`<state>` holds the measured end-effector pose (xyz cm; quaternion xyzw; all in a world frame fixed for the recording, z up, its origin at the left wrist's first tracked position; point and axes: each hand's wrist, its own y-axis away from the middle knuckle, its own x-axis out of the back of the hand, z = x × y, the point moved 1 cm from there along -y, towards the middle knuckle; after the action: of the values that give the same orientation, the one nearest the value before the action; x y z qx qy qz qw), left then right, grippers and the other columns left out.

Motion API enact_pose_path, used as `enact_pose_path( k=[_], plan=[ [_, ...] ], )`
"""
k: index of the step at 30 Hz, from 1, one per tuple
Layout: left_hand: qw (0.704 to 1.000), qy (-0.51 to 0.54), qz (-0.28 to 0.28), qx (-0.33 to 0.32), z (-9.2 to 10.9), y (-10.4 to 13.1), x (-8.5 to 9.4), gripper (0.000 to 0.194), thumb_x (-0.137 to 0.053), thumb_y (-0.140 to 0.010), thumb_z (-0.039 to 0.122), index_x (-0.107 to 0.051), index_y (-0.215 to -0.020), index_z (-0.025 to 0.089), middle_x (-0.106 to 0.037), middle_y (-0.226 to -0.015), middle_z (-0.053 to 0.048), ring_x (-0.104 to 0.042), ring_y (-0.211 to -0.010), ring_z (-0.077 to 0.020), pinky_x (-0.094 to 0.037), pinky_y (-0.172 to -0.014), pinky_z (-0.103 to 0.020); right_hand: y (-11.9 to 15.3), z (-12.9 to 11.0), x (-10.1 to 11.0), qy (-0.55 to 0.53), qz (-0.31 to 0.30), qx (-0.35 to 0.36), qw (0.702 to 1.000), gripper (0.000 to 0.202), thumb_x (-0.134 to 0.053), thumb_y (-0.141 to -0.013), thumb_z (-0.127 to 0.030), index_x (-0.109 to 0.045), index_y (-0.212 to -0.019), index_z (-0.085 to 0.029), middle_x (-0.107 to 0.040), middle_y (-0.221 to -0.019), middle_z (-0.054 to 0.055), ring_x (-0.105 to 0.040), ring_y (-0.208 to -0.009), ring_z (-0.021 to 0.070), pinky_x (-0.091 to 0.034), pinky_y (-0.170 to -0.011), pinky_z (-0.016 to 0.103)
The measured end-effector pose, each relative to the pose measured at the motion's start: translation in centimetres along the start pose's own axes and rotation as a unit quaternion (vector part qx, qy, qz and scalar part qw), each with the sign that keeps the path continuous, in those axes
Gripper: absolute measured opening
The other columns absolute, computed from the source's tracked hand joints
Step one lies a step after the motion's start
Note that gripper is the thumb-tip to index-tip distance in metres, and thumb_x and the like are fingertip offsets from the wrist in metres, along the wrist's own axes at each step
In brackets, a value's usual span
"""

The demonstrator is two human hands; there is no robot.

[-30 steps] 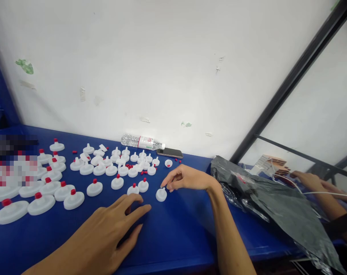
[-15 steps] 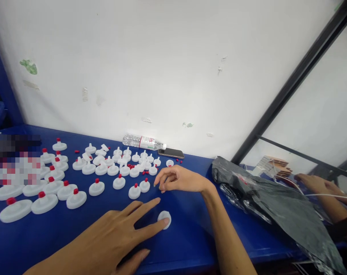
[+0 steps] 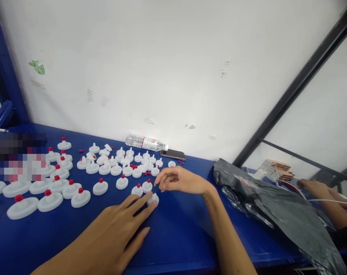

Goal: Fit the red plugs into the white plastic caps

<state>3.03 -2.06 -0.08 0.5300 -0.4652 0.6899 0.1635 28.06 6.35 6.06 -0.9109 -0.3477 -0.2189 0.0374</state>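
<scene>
My left hand (image 3: pixel 118 225) reaches over the blue table with its fingers stretched and apart. Two of its fingertips touch a small white disc-shaped piece (image 3: pixel 154 199), which stands nozzle up without a red tip. My right hand (image 3: pixel 184 180) hovers just beyond it, fingers loosely bent and tips apart; nothing shows in them, though the palm is hidden. Close to both hands stand two white pieces with red tips, one (image 3: pixel 147 186) beside the right fingertips and one (image 3: pixel 137 190) partly behind the left fingers.
Several larger red-tipped white pieces (image 3: pixel 50 200) stand at the left. Bare-nozzle pieces (image 3: pixel 104 169) and small red caps (image 3: pixel 134 166) lie behind. Along the wall are a water bottle (image 3: pixel 146 143) and a phone (image 3: pixel 173 154). A dark plastic bag (image 3: pixel 256 194) covers the right side.
My left hand has moved the small white piece away from me and leftward, close to the red-tipped ones. My right hand has barely moved. The view has shifted slightly.
</scene>
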Motion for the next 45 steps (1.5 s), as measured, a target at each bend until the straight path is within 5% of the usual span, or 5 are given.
enact_pose_path(
  k=[12, 17, 45],
  plan=[
    [1.000, -0.006, 0.008, 0.020, -0.2, -0.6, -0.4, 0.048, -0.049, -0.104, 0.032, -0.054, -0.152, 0.031, -0.066, -0.148, -0.002, -0.065, -0.133, -0.0285, -0.065, -0.090, -0.037, -0.7, -0.4, -1.1, -0.066, 0.038, 0.048, 0.996, 0.027, -0.080, -0.090, -0.036, -0.076, -0.112, -0.021, -0.078, -0.111, 0.007, -0.074, -0.109, 0.0200, -0.057, -0.099, 0.035],
    [1.000, 0.006, 0.005, 0.024, -0.4, -0.3, -0.8, 0.054, -0.050, -0.105, 0.032, -0.044, -0.159, 0.035, -0.063, -0.151, 0.000, -0.064, -0.134, -0.0278, -0.064, -0.092, -0.038, -0.9, -0.2, -1.4, -0.086, 0.003, 0.049, 0.995, 0.030, -0.087, -0.082, -0.034, -0.077, -0.106, -0.020, -0.080, -0.104, 0.006, -0.076, -0.101, 0.0199, -0.059, -0.093, 0.033],
    [1.000, 0.006, -0.013, 0.020, -0.3, -0.4, -0.4, 0.050, -0.051, -0.105, 0.033, -0.051, -0.155, 0.034, -0.062, -0.153, 0.000, -0.064, -0.134, -0.0294, -0.065, -0.090, -0.040, -1.2, 0.1, -1.7, -0.064, -0.010, -0.001, 0.998, 0.032, -0.090, -0.076, -0.042, -0.079, -0.094, -0.018, -0.079, -0.095, 0.004, -0.074, -0.091, 0.0175, -0.057, -0.088, 0.031]
  ],
)
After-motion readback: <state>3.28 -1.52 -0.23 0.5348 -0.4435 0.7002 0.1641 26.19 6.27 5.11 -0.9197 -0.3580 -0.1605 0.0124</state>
